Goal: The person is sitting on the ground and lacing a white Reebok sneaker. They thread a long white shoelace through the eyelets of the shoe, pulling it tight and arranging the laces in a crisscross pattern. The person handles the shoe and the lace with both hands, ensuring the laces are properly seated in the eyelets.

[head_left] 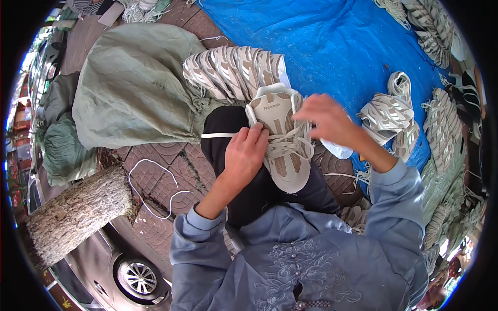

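Lacing job here: the shoe upper [282, 142] sits on the knee, tongue pointing away, left hand [244, 155] with fingers pinched on the lace [282, 139] at the eyelets. Right hand [327, 122] is blurry so can't tell its fingers, looks like it's on the lace too. I'd keep the left pinning the upper so the pull stays even

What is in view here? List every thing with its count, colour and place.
shoe upper: one, beige and white, on the lap
lace: white, across that upper
stacked uppers: one row, beige, beyond the knee
sack: one, green, upper left
tarp: one, blue, top right
loose uppers: a few, on the tarp
tree trunk: one, lower left
car: one, silver, bottom left
left hand: on the lace
right hand: pulling the lace
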Demonstrator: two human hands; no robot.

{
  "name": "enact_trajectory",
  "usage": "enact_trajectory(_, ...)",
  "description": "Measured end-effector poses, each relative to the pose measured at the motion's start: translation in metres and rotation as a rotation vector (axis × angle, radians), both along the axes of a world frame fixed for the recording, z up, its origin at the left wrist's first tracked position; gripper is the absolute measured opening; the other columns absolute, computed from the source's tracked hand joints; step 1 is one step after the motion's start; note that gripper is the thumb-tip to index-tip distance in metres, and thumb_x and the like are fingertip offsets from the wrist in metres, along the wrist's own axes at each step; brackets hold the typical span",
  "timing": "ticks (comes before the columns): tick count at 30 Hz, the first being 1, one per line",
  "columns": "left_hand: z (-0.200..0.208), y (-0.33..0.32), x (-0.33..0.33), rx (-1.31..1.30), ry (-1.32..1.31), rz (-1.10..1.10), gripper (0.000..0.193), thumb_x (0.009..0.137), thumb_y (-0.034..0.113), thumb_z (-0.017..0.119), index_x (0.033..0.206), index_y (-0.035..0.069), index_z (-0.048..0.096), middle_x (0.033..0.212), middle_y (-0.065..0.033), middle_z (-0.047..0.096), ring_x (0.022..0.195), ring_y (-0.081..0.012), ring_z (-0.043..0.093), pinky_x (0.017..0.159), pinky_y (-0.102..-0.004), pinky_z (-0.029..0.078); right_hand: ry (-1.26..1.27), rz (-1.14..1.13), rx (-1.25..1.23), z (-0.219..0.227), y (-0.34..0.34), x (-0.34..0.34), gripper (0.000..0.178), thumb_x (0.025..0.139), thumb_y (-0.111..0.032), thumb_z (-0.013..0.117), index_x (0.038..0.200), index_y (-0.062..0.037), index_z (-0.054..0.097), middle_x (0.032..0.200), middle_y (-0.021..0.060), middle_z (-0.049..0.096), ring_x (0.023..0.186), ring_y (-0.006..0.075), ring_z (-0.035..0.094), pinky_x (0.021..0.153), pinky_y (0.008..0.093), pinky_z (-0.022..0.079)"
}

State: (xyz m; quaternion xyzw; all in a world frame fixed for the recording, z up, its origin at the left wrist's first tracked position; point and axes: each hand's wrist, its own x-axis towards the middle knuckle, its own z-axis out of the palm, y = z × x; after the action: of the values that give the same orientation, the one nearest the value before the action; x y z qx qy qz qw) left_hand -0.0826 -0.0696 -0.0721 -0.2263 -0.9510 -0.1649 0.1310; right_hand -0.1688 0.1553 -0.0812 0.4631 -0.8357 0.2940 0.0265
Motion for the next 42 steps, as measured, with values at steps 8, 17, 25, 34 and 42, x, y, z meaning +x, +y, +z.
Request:
enact_trajectory(8,0.004,-0.001,-0.008,0.015,-0.119,-0.046,0.01,0.067,0.004,0.059,0.077,0.004,0.056,0.089,-0.0063,0.055,0.075,-0.0221,0.055,0.064,-0.032,0.047,-0.885,-0.272,-0.219,0.001,-0.032,0.007,0.017,0.059,-0.007,0.061,0.075,-0.009,0.061,0.061,0.0044,0.053,0.072,0.0186,0.053,0.064,0.0342,0.04)
enact_trajectory(17,0.001,-0.001,-0.014,0.195,-0.157,-0.057,0.009,0.068,0.001,0.058,0.073,0.004,0.052,0.075,-0.0087,0.054,0.067,-0.0262,0.056,0.056,-0.0342,0.046,-0.032,-0.153,0.012,0.001,-0.014,0.07,0.027,0.055,-0.003,0.061,0.081,-0.0087,0.059,0.069,0.0049,0.054,0.068,0.0217,0.052,0.062,0.0323,0.041)
enact_trajectory(25,0.005,-0.004,-0.021,0.286,-0.238,-0.021,0.01,0.069,-0.001,0.055,0.076,0.004,0.052,0.066,-0.0112,0.053,0.059,-0.0297,0.055,0.051,-0.0366,0.045,-1.274,-0.233,-0.463,0.008,-0.012,0.036,0.038,0.059,0.006,0.052,0.097,0.0038,0.055,0.063,0.0057,0.055,0.059,0.0143,0.057,0.056,0.0288,0.047)
enact_trajectory(34,0.008,-0.013,-0.025,0.173,-0.324,-0.06,0.006,0.072,0.004,0.054,0.078,0.005,0.057,0.069,-0.0109,0.054,0.064,-0.0296,0.056,0.056,-0.037,0.045,-1.081,-0.22,0.063,0.042,-0.012,-0.001,0.045,0.051,0.007,0.055,0.095,0.0022,0.06,0.068,0.0085,0.06,0.054,0.0119,0.055,0.05,0.024,0.043)
enact_trajectory(42,0.009,-0.014,-0.032,0.192,-0.388,-0.066,0.004,0.073,0.006,0.053,0.074,0.004,0.056,0.069,-0.0112,0.054,0.064,-0.0296,0.056,0.057,-0.0368,0.045,-0.989,0.03,0.17,0.042,-0.021,0.005,0.009,0.057,-0.011,0.064,0.059,-0.002,0.061,0.052,0.0011,0.053,0.05,0.0079,0.047,0.05,0.0251,0.037)
